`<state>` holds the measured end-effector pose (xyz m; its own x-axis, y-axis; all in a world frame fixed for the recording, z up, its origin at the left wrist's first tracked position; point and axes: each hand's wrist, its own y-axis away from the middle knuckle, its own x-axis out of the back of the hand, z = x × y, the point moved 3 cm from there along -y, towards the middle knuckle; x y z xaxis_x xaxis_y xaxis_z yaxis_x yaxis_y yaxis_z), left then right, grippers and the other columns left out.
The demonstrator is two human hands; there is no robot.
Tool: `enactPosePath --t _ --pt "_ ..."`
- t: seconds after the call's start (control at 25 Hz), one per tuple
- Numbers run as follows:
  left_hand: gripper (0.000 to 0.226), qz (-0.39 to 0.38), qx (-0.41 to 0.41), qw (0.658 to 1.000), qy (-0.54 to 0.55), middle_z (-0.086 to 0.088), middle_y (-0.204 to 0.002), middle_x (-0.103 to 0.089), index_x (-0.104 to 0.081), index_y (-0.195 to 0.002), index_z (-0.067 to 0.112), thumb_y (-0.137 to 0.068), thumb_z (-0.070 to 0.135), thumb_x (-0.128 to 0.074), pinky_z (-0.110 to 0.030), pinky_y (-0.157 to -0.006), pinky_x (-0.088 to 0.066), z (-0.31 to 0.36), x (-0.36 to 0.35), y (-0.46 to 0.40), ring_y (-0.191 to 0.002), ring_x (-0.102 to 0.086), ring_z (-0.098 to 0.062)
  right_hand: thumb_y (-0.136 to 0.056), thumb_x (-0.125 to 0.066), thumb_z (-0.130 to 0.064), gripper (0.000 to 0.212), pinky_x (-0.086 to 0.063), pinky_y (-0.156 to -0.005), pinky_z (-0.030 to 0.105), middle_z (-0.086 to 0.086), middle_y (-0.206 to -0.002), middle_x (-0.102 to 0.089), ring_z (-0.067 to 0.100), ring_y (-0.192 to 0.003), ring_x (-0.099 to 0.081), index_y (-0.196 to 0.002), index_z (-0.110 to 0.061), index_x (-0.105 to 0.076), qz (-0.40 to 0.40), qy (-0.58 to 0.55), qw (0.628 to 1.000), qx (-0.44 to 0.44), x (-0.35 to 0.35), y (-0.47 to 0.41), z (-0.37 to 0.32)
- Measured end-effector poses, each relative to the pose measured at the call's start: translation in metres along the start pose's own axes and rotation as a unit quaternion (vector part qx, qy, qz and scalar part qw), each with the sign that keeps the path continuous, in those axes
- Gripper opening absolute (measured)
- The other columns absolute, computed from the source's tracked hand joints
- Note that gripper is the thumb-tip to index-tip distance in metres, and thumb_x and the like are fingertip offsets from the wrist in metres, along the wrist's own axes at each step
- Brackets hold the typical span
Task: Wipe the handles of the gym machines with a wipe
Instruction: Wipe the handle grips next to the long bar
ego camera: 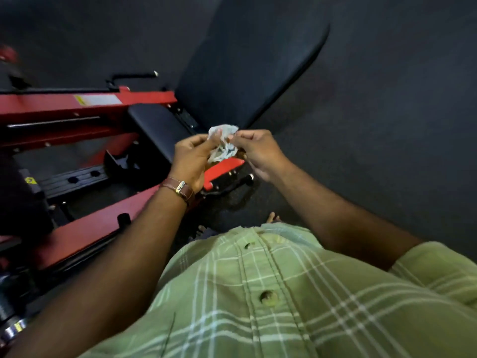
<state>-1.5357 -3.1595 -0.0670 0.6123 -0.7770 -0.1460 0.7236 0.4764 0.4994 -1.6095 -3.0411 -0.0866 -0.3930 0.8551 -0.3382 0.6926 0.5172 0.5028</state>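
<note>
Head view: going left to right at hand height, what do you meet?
Red machine frame → black seat pad → left hand → crumpled wipe → right hand → dark floor.

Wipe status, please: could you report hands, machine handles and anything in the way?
Left hand and right hand both pinch crumpled wipe. Black handle below, untouched. Nothing between.

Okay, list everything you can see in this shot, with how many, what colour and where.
wipe: one, white, crumpled, pinched between both hands
machine frame: one, red, left
seat pad: one, black, centre
back pad: one, black, top centre
handles: two, black, one upper left, one below the hands
floor: dark, right
watch: one, brown strap, left wrist
shirt: one, green checked, bottom
left hand: grips wipe
right hand: grips wipe
</note>
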Motion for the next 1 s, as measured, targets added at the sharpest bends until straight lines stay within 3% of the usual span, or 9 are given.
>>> enactPosePath --t 0.08,0.16,0.4,0.52,0.64,0.88,1.0 --pt "0.012 -0.005 -0.047 0.998 -0.029 -0.006 -0.078 -0.075 -0.071 -0.090 -0.001 -0.081 0.004 -0.078 -0.024 -0.063 -0.055 0.021 -0.002 0.011 -0.069 -0.069 -0.014 -0.091 -0.060 0.007 0.021 -0.049 -0.065 0.031 0.014 -0.071 -0.066 0.020 -0.065 -0.061 -0.072 -0.001 -0.068 -0.034 0.033 0.999 0.025 -0.009 0.006 -0.022" --pt "0.017 0.007 -0.071 0.997 -0.043 -0.010 -0.083 -0.074 -0.073 -0.092 -0.002 -0.076 -0.001 -0.080 -0.026 -0.066 -0.054 0.042 -0.001 0.016 -0.074 -0.069 -0.019 -0.091 -0.061 0.007 0.016 -0.052 -0.064 0.029 0.012 -0.072 -0.068 0.018 -0.063 -0.063 -0.079 0.002 -0.069 -0.061 0.047 0.996 0.047 -0.020 0.010 -0.045" --pt "0.021 0.063 -0.119 0.990 0.046 -0.011 -0.072 -0.074 -0.072 -0.082 0.001 -0.079 -0.018 -0.062 -0.034 -0.071 -0.053 0.106 -0.011 0.022 -0.069 -0.066 -0.026 -0.089 -0.064 0.006 0.008 -0.059 -0.073 0.031 0.016 -0.081 -0.073 0.021 -0.070 -0.070 -0.093 0.009 -0.070 -0.107 0.056 0.986 0.113 -0.046 0.011 -0.122" --pt "0.026 0.078 -0.161 0.980 0.085 -0.012 -0.071 -0.073 -0.071 -0.083 -0.001 -0.081 -0.020 -0.055 -0.029 -0.064 -0.057 0.135 -0.022 0.023 -0.062 -0.069 -0.020 -0.088 -0.065 0.006 0.008 -0.057 -0.080 0.040 0.022 -0.087 -0.073 0.028 -0.078 -0.069 -0.093 0.008 -0.071 -0.119 0.075 0.978 0.154 -0.059 0.008 -0.155" --pt "0.014 0.095 -0.225 0.960 0.135 -0.017 -0.081 -0.073 -0.071 -0.091 -0.006 -0.085 -0.014 -0.060 -0.029 -0.064 -0.061 0.178 -0.019 0.030 -0.067 -0.072 -0.021 -0.088 -0.067 0.003 0.009 -0.056 -0.086 0.046 0.028 -0.095 -0.072 0.032 -0.083 -0.068 -0.095 0.006 -0.073 -0.165 0.108 0.963 0.183 -0.090 -0.002 -0.200" --pt "0.020 0.182 -0.305 0.926 0.132 -0.028 -0.100 -0.072 -0.071 -0.101 -0.008 -0.081 -0.008 -0.072 -0.044 -0.082 -0.057 0.242 0.021 0.032 -0.089 -0.070 -0.036 -0.089 -0.067 0.002 0.010 -0.059 -0.075 0.040 0.026 -0.090 -0.073 0.034 -0.081 -0.072 -0.096 0.006 -0.072 -0.245 0.101 0.947 0.181 -0.171 -0.016 -0.245" --pt "0.019 0.229 -0.322 0.906 0.151 -0.028 -0.099 -0.072 -0.071 -0.100 -0.009 -0.081 -0.011 -0.071 -0.038 -0.076 -0.059 0.272 0.050 0.027 -0.086 -0.070 -0.033 -0.089 -0.066 0.002 0.010 -0.060 -0.069 0.035 0.026 -0.091 -0.073 0.031 -0.079 -0.072 -0.096 0.006 -0.072 -0.279 0.072 0.946 0.151 -0.217 -0.025 -0.254"
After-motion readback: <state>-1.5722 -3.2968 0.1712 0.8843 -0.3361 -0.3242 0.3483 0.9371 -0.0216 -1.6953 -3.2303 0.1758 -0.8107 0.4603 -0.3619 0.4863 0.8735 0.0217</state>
